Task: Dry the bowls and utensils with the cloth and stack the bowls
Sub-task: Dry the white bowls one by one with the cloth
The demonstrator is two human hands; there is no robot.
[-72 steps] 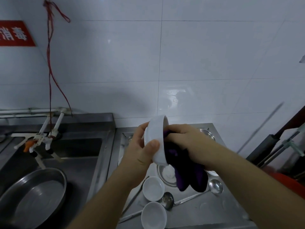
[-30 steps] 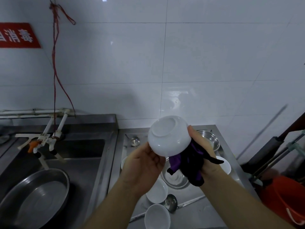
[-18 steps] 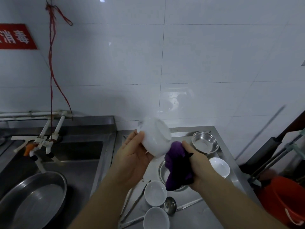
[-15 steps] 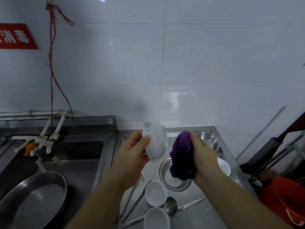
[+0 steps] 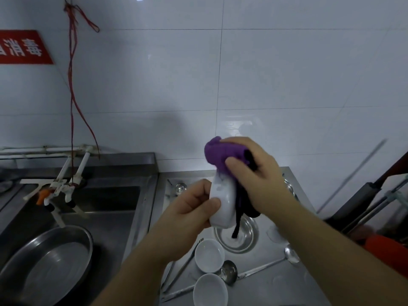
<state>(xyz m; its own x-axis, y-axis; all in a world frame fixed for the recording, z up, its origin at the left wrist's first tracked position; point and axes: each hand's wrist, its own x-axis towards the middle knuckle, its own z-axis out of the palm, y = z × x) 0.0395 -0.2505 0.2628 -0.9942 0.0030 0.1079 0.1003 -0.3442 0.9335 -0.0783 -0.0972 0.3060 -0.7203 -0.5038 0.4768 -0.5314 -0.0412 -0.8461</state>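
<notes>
Above the steel table (image 5: 273, 290), my left hand (image 5: 189, 208) gripped a white bowl (image 5: 221, 202) turned on its edge, thumb curled over the rim and fingers behind it; my right hand (image 5: 254, 175) was closed around a bunched purple cloth (image 5: 220, 152), pressing it against the bowl's upper rim and inner face, a dark strand of cloth dangling below; beneath the hands sat a steel dish (image 5: 238, 237), two more white bowls (image 5: 209, 255) (image 5: 210, 290), and long-handled ladles (image 5: 229, 271), none yet stacked; a sink (image 5: 106, 199) with a large metal basin (image 5: 50, 266) lay to the left; I judged the main risk to be the glazed bowl slipping from that one-handed edge hold if the cloth pushed too hard, dropping onto the crockery below; the dangling strand might also snag.
</notes>
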